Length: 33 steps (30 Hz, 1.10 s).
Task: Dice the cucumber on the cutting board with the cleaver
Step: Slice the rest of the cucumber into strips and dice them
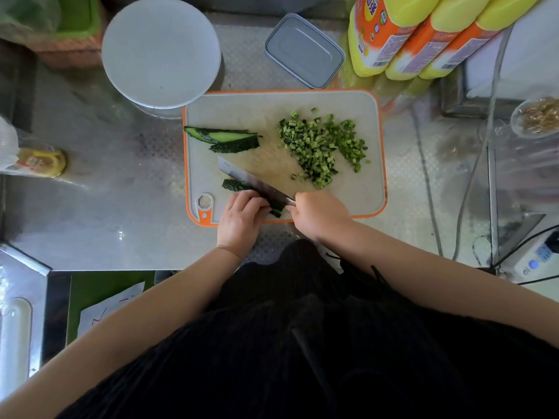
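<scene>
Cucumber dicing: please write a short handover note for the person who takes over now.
Left hand: fingers curled on the cucumber strip at the near edge of the cutting board.
Right hand: grips the cleaver, blade lying along that strip.
Done: pile of diced cucumber on the board's right part.
Left: this strip, plus the cucumber slabs stacked at the board's far left; none is diced yet.
</scene>
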### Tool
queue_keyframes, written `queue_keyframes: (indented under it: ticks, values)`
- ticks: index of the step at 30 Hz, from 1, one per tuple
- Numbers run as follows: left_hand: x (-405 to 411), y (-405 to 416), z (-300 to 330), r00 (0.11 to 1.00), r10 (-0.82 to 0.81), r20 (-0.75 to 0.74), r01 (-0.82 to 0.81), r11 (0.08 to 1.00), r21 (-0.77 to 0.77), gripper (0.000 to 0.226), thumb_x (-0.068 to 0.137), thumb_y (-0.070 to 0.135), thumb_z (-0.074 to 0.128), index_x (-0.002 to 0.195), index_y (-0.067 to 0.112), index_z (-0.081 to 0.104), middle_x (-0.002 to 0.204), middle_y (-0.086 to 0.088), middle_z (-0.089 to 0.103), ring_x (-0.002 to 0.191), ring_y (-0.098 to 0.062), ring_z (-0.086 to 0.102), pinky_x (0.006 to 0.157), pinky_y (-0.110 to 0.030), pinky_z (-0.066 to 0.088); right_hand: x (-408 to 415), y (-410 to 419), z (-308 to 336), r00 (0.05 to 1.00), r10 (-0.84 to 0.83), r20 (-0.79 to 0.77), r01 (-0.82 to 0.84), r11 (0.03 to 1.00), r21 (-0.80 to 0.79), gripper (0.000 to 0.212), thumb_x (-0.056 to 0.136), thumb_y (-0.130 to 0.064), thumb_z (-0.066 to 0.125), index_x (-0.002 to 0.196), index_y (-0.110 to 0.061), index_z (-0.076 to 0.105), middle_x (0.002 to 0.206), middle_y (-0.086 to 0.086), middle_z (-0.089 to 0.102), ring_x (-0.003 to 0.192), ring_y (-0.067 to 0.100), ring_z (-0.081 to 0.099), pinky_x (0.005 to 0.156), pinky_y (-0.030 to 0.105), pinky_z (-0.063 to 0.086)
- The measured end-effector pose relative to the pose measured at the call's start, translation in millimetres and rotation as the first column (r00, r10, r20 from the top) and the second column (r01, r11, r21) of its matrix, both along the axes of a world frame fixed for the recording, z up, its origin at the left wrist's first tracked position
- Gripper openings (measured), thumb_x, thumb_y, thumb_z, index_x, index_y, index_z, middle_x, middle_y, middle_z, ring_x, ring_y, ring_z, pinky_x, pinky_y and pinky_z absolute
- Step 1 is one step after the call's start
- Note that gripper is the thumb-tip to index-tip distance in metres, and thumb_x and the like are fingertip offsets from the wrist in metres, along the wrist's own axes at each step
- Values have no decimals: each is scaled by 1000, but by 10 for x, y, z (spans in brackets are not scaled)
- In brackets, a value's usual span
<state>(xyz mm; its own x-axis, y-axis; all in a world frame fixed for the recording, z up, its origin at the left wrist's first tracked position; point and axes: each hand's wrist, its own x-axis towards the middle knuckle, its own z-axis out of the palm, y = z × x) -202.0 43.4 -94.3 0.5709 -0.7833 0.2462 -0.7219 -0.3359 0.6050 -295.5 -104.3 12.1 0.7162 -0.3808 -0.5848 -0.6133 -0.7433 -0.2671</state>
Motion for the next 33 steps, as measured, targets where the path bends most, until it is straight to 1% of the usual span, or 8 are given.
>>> queue_keyframes:
  ticks: [6, 10, 16, 19, 25, 28, 30, 33]
  values:
    - [13, 2, 8, 1000, -1, -13, 1, 1000, 0, 13, 90, 14, 62, 87, 4, 70, 96, -12, 64, 90, -27, 53, 81, -32, 45, 41, -10, 30, 998, 34, -50, -34, 999, -2, 20, 100, -29, 43, 85, -16, 45, 66, 0, 43, 68, 26, 51, 57, 33, 37]
    - [29, 1, 16, 999, -3, -42, 3, 1000, 10, 14, 90, 15, 61, 86, 5, 71, 95, -10, 64, 91, -26, 53, 82, -31, 45, 91, -12, 40, 995, 52, -81, -54, 998, -31, 11, 96, -16, 48, 88, -11, 54, 69, 1, 48, 66, 25, 52, 54, 31, 36]
    - [43, 0, 18, 998, -11, -61, 12, 1000, 6, 16, 90, 16, 60, 85, 6, 71, 94, -9, 65, 92, -25, 53, 85, -29, 44, 205, 7, 109, 986, 50, -159, -55, 998, -29, 14, 93, -7, 49, 82, -13, 47, 68, 1, 42, 61, 20, 43, 59, 32, 37]
    - [45, 1, 15, 998, -13, -56, 14, 1000, 4, 16, 90, 16, 60, 85, 5, 71, 94, -9, 65, 93, -25, 53, 85, -30, 44, 199, 27, 79, 986, 31, -166, -36, 999, -31, 16, 92, -4, 48, 79, -13, 45, 67, 1, 41, 67, 25, 47, 61, 32, 38]
    - [45, 7, 15, 999, -26, -35, 26, 1000, -4, 16, 92, 14, 60, 86, 4, 70, 94, -10, 64, 93, -26, 53, 86, -29, 44, 58, 65, -78, 994, 0, -112, 1, 1000, 10, 24, 95, -11, 46, 72, -15, 40, 66, 2, 46, 63, 26, 50, 49, 30, 34]
    - [29, 10, 15, 1000, -20, -15, 20, 1000, -17, 16, 91, 15, 60, 86, 4, 71, 94, -11, 65, 93, -25, 52, 85, -29, 45, 68, -19, -55, 990, -98, -105, 105, 992, 68, 20, 97, -28, 47, 84, -13, 49, 76, 2, 52, 72, 26, 53, 58, 32, 41]
    - [17, 19, 12, 1000, -8, -8, 8, 1000, -9, 16, 91, 15, 60, 87, 5, 71, 94, -11, 65, 92, -25, 52, 84, -29, 46, 74, -70, -49, 985, -141, -103, 152, 982, 109, 27, 97, -37, 48, 95, -10, 54, 82, 5, 52, 76, 25, 52, 64, 32, 41]
    - [1, 35, 5, 1000, 1, -7, -1, 1000, 2, 18, 92, 17, 59, 87, 4, 71, 94, -11, 64, 92, -25, 52, 83, -30, 45, 38, -75, -32, 988, -133, -79, 140, 985, 95, 30, 98, -39, 46, 90, -11, 51, 79, 6, 51, 77, 28, 55, 62, 31, 40]
